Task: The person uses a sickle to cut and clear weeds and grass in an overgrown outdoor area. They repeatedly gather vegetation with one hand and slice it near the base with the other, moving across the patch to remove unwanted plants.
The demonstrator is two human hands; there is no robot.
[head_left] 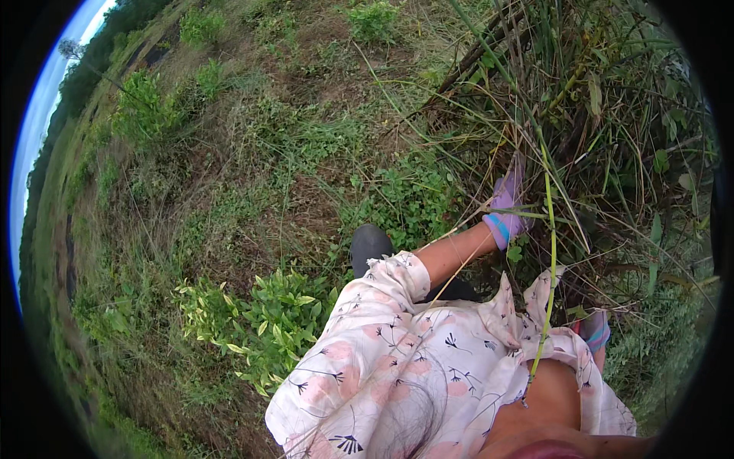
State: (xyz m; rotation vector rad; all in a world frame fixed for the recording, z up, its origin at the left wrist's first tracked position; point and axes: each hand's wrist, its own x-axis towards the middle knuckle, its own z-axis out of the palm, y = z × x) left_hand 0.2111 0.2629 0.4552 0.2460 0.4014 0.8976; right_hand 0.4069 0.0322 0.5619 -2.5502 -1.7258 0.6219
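My left hand [507, 198], in a purple knit glove with a blue band at the cuff, reaches into a large heap of cut grass and weeds [573, 126]. Stems cover its fingers, so its grip cannot be made out. My right hand [594, 331], in a similar glove with blue and pink bands, is low at the right edge of the heap, mostly hidden by my shirt and stalks. A long green stalk [550, 241] hangs from the heap down over my patterned white shirt [401, 350].
A leafy green shrub [269, 321] grows left of my body, close to my dark boot [370, 246]. Low weeds and dry grass [258, 189] cover the ground. Small bushes [143, 106] stand further off, with trees and sky at the far left.
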